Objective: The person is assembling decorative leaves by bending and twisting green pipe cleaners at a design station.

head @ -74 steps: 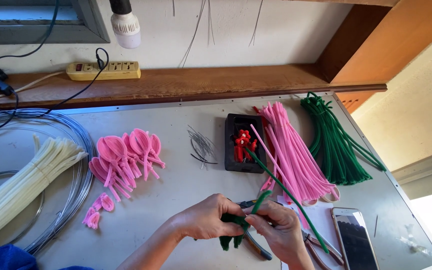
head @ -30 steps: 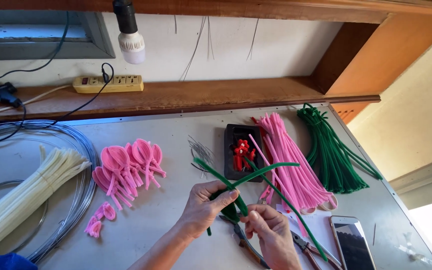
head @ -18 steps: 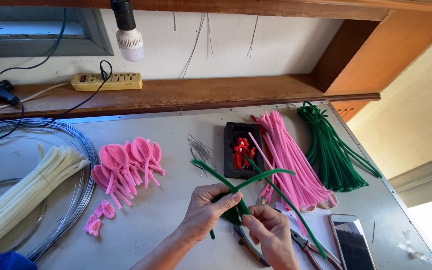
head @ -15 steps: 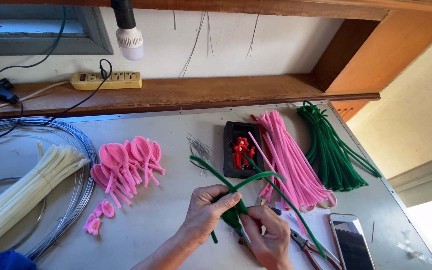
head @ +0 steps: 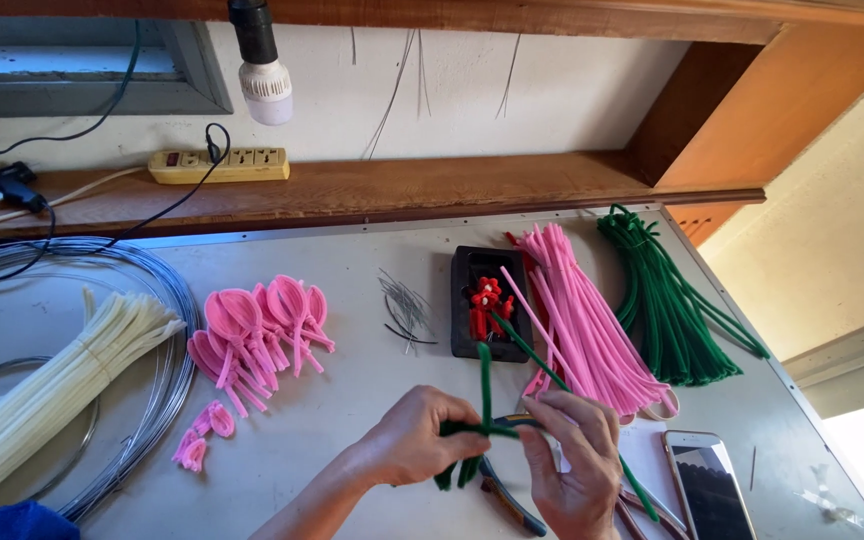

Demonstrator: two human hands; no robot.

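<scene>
My left hand [head: 412,438] and my right hand [head: 574,462] meet low in the middle of the grey table [head: 372,400], both pinching the same bent green pipe cleaners [head: 483,395]. One green end stands almost upright between my hands; another runs diagonally up toward a black tray [head: 464,290] holding small red pieces [head: 485,303]. Pliers [head: 508,502] lie on the table just under my hands.
Bundles of pink pipe cleaners [head: 582,320] and green ones [head: 667,300] lie to the right. Pink looped petals [head: 257,325] lie to the left, with cream pipe cleaners [head: 52,385] and wire coils [head: 157,300] beyond. A phone [head: 707,485] is at lower right, short wires [head: 407,308] centre.
The green pipe cleaner that lay slanted across between my hands has been bent so that one end stands almost upright. My hands stay together at the same spot.
</scene>
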